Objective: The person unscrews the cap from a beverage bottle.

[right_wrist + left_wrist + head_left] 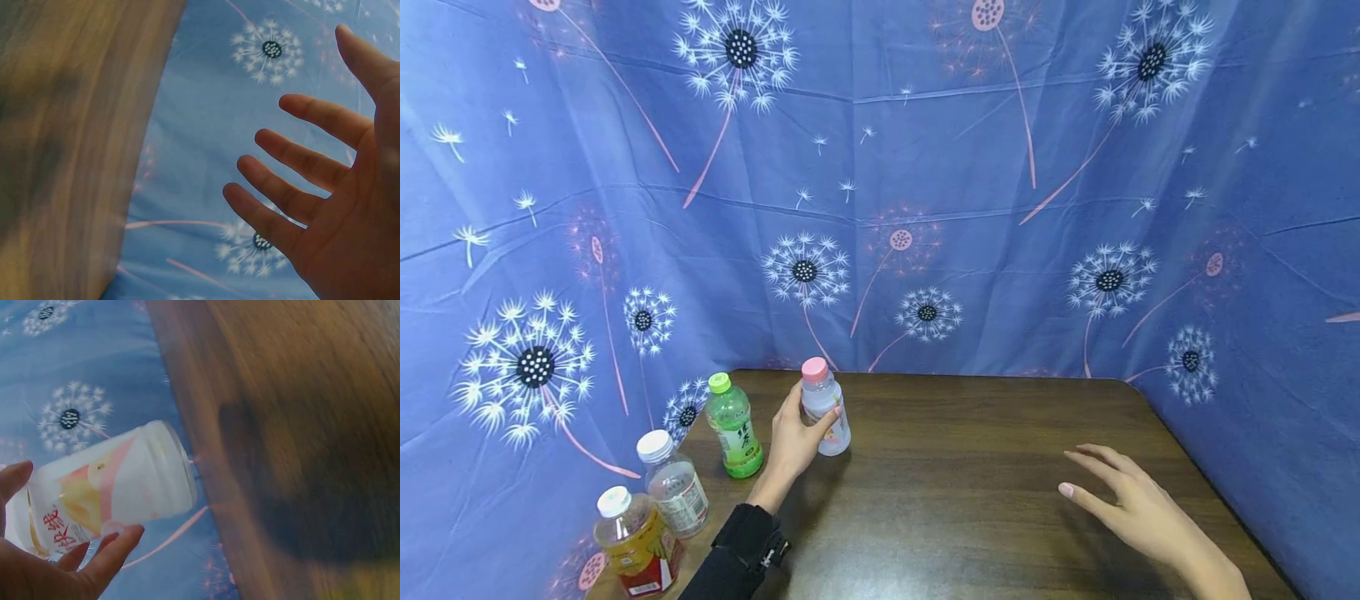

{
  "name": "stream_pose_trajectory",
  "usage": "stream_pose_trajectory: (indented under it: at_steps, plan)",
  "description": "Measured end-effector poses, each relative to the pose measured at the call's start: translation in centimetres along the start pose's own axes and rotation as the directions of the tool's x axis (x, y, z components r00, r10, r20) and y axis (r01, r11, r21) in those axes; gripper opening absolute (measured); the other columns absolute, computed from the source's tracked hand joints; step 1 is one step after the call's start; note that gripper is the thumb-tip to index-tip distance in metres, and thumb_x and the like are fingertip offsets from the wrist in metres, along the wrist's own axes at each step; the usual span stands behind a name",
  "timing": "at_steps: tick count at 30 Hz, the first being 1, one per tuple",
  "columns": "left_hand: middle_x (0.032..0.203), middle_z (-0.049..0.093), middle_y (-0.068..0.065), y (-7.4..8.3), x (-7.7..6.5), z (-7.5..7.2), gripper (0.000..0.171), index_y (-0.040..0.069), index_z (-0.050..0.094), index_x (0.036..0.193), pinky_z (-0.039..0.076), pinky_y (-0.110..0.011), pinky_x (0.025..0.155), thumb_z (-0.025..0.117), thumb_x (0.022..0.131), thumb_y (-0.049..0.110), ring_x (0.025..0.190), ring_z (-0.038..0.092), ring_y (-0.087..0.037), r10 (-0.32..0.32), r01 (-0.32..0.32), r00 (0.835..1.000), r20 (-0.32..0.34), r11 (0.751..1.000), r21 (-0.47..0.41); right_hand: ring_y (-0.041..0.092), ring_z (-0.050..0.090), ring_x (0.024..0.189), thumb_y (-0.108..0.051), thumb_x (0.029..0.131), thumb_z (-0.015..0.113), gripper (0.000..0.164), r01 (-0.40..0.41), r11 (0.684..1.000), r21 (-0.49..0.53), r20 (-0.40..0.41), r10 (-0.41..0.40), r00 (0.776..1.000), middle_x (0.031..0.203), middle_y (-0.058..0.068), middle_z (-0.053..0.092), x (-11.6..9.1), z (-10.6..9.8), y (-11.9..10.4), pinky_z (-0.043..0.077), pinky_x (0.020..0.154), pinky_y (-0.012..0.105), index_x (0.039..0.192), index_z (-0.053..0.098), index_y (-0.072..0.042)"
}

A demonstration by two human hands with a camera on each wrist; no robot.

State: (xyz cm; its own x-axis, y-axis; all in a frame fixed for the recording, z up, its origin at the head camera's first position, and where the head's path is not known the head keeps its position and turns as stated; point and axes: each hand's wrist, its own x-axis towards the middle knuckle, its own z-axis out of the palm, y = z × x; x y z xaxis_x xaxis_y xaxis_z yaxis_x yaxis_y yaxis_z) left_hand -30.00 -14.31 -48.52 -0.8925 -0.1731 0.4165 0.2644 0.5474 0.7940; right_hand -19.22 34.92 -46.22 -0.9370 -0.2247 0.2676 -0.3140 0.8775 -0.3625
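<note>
My left hand (797,437) grips a clear plastic bottle with a pink cap (825,407), thumb on one side and fingers on the other. In the left wrist view the pale bottle (119,487) shows a yellow and pink label with red characters; its base appears apart from the tabletop, and its cap is out of that view. Just left of that hand stands a green tea bottle with a lime cap (734,429). Over the right part of the table hovers my right hand (1131,508), fingers spread and holding nothing; the right wrist view shows its bare palm (350,231).
A clear bottle with a white cap (676,487) and an amber drink bottle with a yellow and red label (638,546) stand along the left edge. The brown wooden table (970,467) is bordered by a blue dandelion-print cloth (970,233) at the back and sides.
</note>
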Motion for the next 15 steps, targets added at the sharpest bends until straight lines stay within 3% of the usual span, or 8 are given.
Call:
stream_pose_trajectory:
  at_steps: [5,15]
  plan:
    - [0.142,0.058,-0.023,-1.1,1.0,0.3,0.082,0.010,0.039,0.159,0.050,-0.062,0.104,0.082,0.092,0.029,0.130,0.059,-0.044,-0.027,0.027,1.000,0.003,0.999,0.020,0.052,0.047,0.134,-0.056,0.097,0.069,0.065,-0.029,0.999,-0.018,0.014,0.029,0.999,0.151,0.017,0.051,-0.9,0.0,1.3,0.045,0.087,0.078,0.146,0.060,-0.013]
    - [0.135,0.058,-0.026,-3.2,3.5,-0.1,0.077,0.004,0.039,0.156,0.048,-0.062,0.105,0.080,0.093,0.022,0.128,0.057,-0.044,-0.040,0.042,0.998,-0.050,0.998,0.046,0.053,0.048,0.131,-0.054,0.097,0.069,0.065,-0.052,0.999,-0.016,0.016,0.052,0.999,0.148,0.021,0.052,-1.9,0.9,2.9,0.045,0.087,0.077,0.143,0.062,-0.008]
